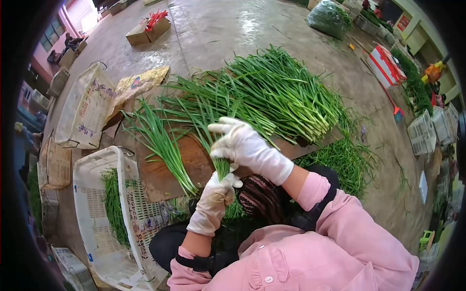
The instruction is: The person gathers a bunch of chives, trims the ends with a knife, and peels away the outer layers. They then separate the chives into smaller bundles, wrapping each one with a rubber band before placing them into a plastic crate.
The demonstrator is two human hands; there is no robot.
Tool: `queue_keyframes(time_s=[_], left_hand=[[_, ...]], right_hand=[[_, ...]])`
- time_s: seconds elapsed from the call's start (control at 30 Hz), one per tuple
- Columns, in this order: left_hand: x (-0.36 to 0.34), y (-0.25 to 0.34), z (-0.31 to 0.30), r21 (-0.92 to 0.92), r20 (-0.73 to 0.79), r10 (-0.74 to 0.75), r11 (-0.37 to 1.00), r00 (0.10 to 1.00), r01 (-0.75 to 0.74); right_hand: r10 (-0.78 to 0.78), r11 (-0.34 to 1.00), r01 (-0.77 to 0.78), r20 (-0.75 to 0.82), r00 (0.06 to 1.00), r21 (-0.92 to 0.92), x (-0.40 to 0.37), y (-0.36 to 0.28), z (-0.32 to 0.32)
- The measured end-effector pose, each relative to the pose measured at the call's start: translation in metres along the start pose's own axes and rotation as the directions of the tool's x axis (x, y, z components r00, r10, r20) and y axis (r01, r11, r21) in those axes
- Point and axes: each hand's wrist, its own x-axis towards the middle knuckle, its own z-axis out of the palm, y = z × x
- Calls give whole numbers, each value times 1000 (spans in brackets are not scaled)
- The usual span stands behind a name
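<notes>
Both hands wear white gloves. My left hand [212,201] is closed around the lower end of a bunch of garlic chives [223,168]. Just above it, my right hand [245,148] curls round the same bunch, with a finger or two stretched outward. Long leaves fan away from me over a brown board [187,148]. To the left on the board lies a smaller bunch of chives [170,155], apart from my hands. A large pile of chives [286,97] covers the board's far right, its pale stem ends toward me.
A white plastic crate [127,194] holding some chives stands at my left, with another crate [87,109] beyond it. Loose greens [335,169] lie right of the board. Farther off are a cardboard box [148,31], a stuffed plastic bag [327,22] and a red-and-white box [386,65].
</notes>
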Motion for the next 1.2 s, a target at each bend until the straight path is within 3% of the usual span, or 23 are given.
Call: queue_keyframes(time_s=[0.07,0.13,0.2,0.27,0.3,0.33,0.4,0.43,0.47,0.5,0.53,0.6,0.67,0.73,0.77,0.8,0.87,0.9,0.93,1.0,1.03,1.07,1.2], left_hand=[[-5,7,0,-15,30,-13,1000,999,14],[-5,8,-14,-188,113,-38,980,993,59],[-3,6,-24,-248,141,-22,967,990,57],[-4,7,-26,-449,137,31,893,990,34],[-3,8,-24,-453,135,32,891,990,33],[0,11,-20,-470,126,51,883,991,14],[2,13,-14,-502,105,81,865,991,-18],[9,9,-21,-517,191,111,856,975,4],[13,3,-23,-520,190,106,854,976,9],[15,2,-19,-529,207,118,848,971,10],[17,1,-17,-537,224,131,844,966,10],[21,-1,-16,-530,241,123,847,963,25],[24,-2,-10,-605,229,94,794,969,66],[28,-4,-14,-551,254,129,834,959,34],[37,-7,-17,-547,323,78,828,943,119],[45,-11,-19,-537,391,28,819,920,203],[48,-15,-17,-510,373,18,839,928,189],[43,-10,-14,-508,415,29,837,909,205],[39,-5,-11,-504,455,39,835,890,221],[34,5,-5,-429,470,36,883,882,192],[32,8,0,-382,365,29,916,931,121],[32,10,3,-326,255,31,944,966,56],[52,7,1,-471,73,96,881,993,-50]], right_hand=[[199,980,-194,-346,917,51,1,18,-17],[216,971,-229,-674,706,72,-3,44,-50],[233,912,-411,-809,540,-12,-16,69,-89],[208,640,-684,-778,593,-349,-36,85,-102],[228,342,-749,-723,652,-568,-42,62,-92],[359,310,-749,-657,663,-586,-42,42,-86],[281,501,-655,-610,741,-566,-45,35,-65],[299,649,-520,-443,846,-555,-34,24,-71],[551,743,-645,-383,741,-179,-36,1,-64],[742,653,-755,-253,621,64,-33,-17,-55],[790,597,-784,43,611,173,-29,-38,-63],[672,675,-708,222,707,209,-34,-33,-40],[615,695,-714,442,653,88,-32,-29,-30],[567,542,-794,577,588,276,-30,-39,-18],[531,572,-772,593,606,277,-34,-35,-9],[414,551,-694,570,710,465,-44,-26,6],[424,651,-663,548,722,371,-50,-22,18],[268,901,-369,380,886,226,-53,-19,25],[270,901,-372,381,884,225,-58,-15,27],[463,513,-738,582,668,439,-60,-17,20],[427,372,-721,582,692,585,-63,-28,13],[428,373,-722,582,691,583,-66,-29,13],[350,268,-756,671,654,597,-83,-31,26]])
